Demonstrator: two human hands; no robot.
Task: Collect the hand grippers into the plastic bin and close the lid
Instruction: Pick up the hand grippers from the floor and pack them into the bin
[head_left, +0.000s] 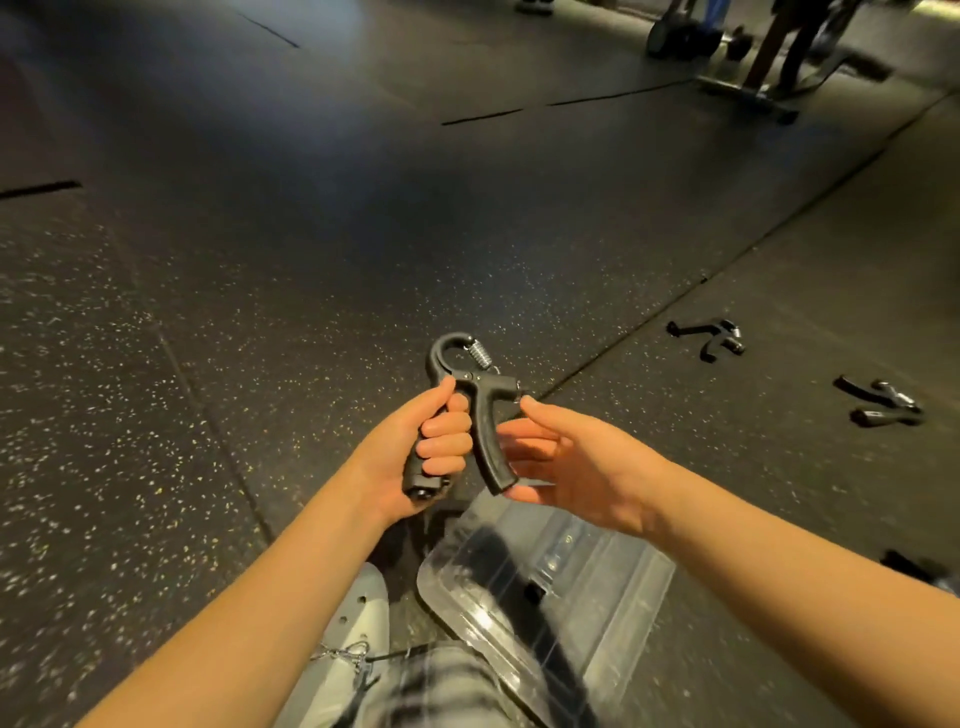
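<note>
1. I am counting three hand grippers in plain sight, all black with metal springs.
2. The first hand gripper (470, 395) is sitting near the middle of my view, spring end pointing to 12 o'clock, off the floor.
3. The left hand (415, 457) is gripping it, its fingers (447, 441) wrapping tightly round the left handle and the thumb lying up along it.
4. The right hand (576, 462) is hovering at 3 o'clock of that gripper, its fingers (530, 447) loosely curling just beside the free handle. The thumb tip is sitting at the small knob on the top arm, and I cannot tell whether it is touching.
5. The second hand gripper (709, 338) is lying on the floor at 2 o'clock of the hands, well apart from them.
6. The third hand gripper (883, 402) is lying on the floor at 3 o'clock, near the second.
7. One dark shape (909, 566) at the right edge is showing too blurred to name.
8. One clear plastic bin (587, 566) is resting at 6 o'clock, below the hands. I cannot tell how its lid is sitting.
9. One pale shoe (353, 618) and one plaid trouser leg (441, 686) are showing at 7 o'clock.
10. The floor (208, 312) is showing as dark speckled rubber matting, with seams running across it.
11. Gym equipment (753, 78) is standing far off at 1 o'clock, in dim light.
</note>
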